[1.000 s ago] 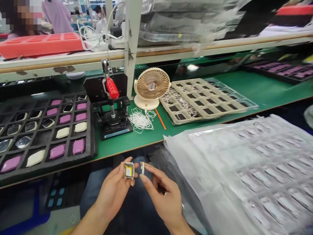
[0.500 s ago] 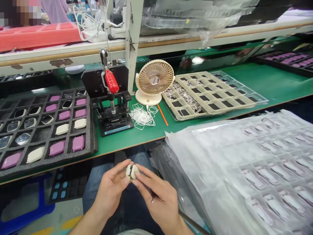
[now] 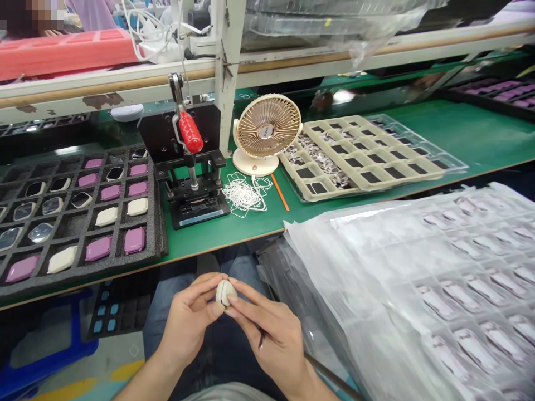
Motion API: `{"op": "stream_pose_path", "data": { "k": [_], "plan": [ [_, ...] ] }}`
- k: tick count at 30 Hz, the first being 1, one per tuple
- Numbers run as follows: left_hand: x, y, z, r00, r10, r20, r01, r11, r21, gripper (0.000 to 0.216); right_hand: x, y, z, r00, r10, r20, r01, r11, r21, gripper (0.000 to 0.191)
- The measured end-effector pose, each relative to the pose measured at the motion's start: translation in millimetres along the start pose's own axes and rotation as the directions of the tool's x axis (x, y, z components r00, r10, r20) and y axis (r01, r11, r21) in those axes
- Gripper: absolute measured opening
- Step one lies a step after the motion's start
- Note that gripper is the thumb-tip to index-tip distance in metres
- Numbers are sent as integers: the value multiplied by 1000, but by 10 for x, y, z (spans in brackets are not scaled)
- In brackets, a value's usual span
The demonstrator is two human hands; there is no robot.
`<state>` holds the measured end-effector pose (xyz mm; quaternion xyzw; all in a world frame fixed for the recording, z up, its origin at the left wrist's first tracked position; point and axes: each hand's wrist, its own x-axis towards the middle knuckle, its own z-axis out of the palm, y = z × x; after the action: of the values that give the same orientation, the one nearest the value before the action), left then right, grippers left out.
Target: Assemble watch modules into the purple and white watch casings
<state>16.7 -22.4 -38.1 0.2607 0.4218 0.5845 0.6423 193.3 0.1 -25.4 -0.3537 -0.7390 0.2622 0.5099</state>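
Note:
Over my lap, both hands pinch a small cream watch case. My left hand grips it from the left with thumb and fingers closed round it. My right hand presses on it from the right with thumb and forefinger, and a thin dark tool shows under that palm. The case's inside is hidden between my fingers. Ahead on the green bench stands a black hand press with a red handle.
A black foam tray of purple, cream and clear cases lies at the left. A small beige fan, a tangle of white rings, an orange stick and a beige parts tray sit behind. Stacked clear blister trays fill the right.
A second ago my left hand held the case open side up, a yellow part showing, and my right held a small piece apart. Both hands have come together on the case.

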Motion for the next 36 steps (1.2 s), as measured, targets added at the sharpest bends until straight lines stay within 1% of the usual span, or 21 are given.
{"op": "stream_pose_path", "data": {
  "k": [4,10,14,16,18,20,22,23,24,26,29,31,33,35,36],
  "plan": [
    [20,1,-1,999,37,-29,-37,999,21,38,7,6,-9,1000,-29,9,29,1000,-2,41],
    [27,-16,-12,996,48,-72,-48,999,4,36,-61,58,29,996,-67,61,69,997,-32,43],
    [-1,-35,50,997,64,-44,-64,998,-19,30,-132,148,100,994,-89,67,97,988,-119,43],
    [-10,-49,99,997,53,-58,-55,998,-39,31,-135,181,137,994,-100,49,106,983,-148,41],
    [-4,-60,136,992,27,-124,-32,999,-34,31,-115,185,167,997,-64,31,67,987,-144,40],
    [17,-61,143,982,2,-190,-10,999,-37,28,-80,161,183,999,41,16,-39,992,-122,36],
    [42,-52,118,978,-15,-207,0,998,-71,29,-39,125,178,988,150,47,-143,982,-127,27],
    [53,-47,97,979,-17,-202,-1,996,-92,30,-19,112,169,980,181,82,-169,976,-136,21],
    [63,-43,74,981,-20,-194,-2,994,-110,31,1,104,155,973,190,130,-171,974,-146,16],
    [78,-43,31,984,-26,-177,3,992,-130,34,35,106,127,958,163,235,-125,978,-169,12],
    [88,-66,-8,987,-11,-160,-9,992,-126,31,59,133,112,944,85,320,-35,987,-158,12],
    [90,-90,-15,987,19,-158,-38,992,-118,28,54,143,130,949,42,314,-8,994,-110,14],
    [86,-112,-13,985,38,-168,-58,992,-115,27,41,141,161,961,25,275,-12,999,-49,17],
    [81,-119,-12,981,28,-189,-46,995,-92,28,34,141,190,966,63,250,-66,998,4,19],
    [81,-113,-14,980,21,-196,-31,998,-49,28,38,146,199,963,108,246,-121,992,38,21]
  ]
}}
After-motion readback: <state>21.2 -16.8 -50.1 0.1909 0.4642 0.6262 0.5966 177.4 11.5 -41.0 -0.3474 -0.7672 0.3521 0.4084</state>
